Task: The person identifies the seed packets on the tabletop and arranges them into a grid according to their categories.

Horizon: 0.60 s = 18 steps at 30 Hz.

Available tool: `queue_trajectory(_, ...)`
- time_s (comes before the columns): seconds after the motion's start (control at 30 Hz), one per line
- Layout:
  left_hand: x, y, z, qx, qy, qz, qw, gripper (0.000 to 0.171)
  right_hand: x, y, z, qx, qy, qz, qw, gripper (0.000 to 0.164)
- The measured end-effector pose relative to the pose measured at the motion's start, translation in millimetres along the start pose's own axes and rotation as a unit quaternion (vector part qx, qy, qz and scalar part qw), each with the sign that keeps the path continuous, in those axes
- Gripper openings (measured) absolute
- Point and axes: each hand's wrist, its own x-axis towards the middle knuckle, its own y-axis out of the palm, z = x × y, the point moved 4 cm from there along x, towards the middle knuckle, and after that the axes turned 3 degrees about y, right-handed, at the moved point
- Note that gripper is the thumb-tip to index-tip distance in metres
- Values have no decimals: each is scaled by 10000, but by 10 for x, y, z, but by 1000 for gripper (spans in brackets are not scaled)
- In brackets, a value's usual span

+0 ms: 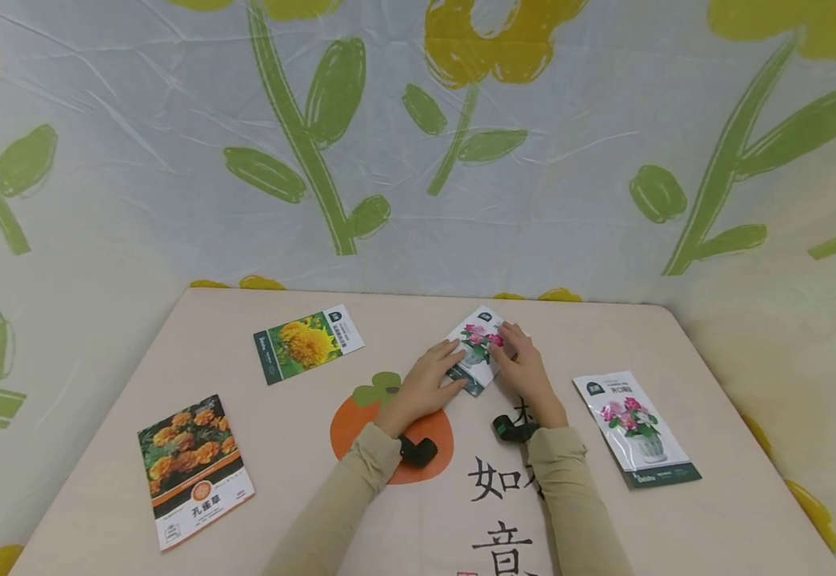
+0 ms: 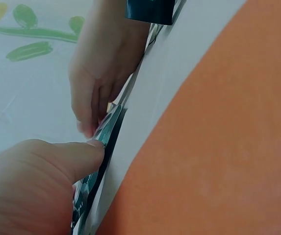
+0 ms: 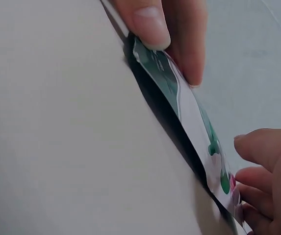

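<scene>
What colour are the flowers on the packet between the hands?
On this packet, the flowers are mostly pink, clearest in the head view.

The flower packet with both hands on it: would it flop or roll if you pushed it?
The packet would probably bend a bit, since it looks thin and slightly bowed in the right wrist view. It may slide when pushed, but rolling seems unlikely, because it is flat and rectangular.

On the table [image 1: 281, 448], the middle packet [image 1: 477, 352] lies near the back edge, with the back-left packet [image 1: 310, 344] to its left. The front-left packet [image 1: 196, 472] lies before the back-left packet; the right packet [image 1: 637, 430] lies right of and before the middle packet.
</scene>
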Motion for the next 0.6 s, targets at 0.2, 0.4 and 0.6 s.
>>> queue_trajectory(0.2,-5,22,4,-40,-112,47,9999,54,-31,18,19,-143,-155,-80,9997,53)
queue_trajectory(0.4,-13,31,12,-12,-159,49,9999,54,-41,20,43,-208,-258,-184,9993,53)
queue_trajectory(0.6,-16,32,15,57,-183,39,9998,53,-29,33,9,-259,-133,-114,9995,53)
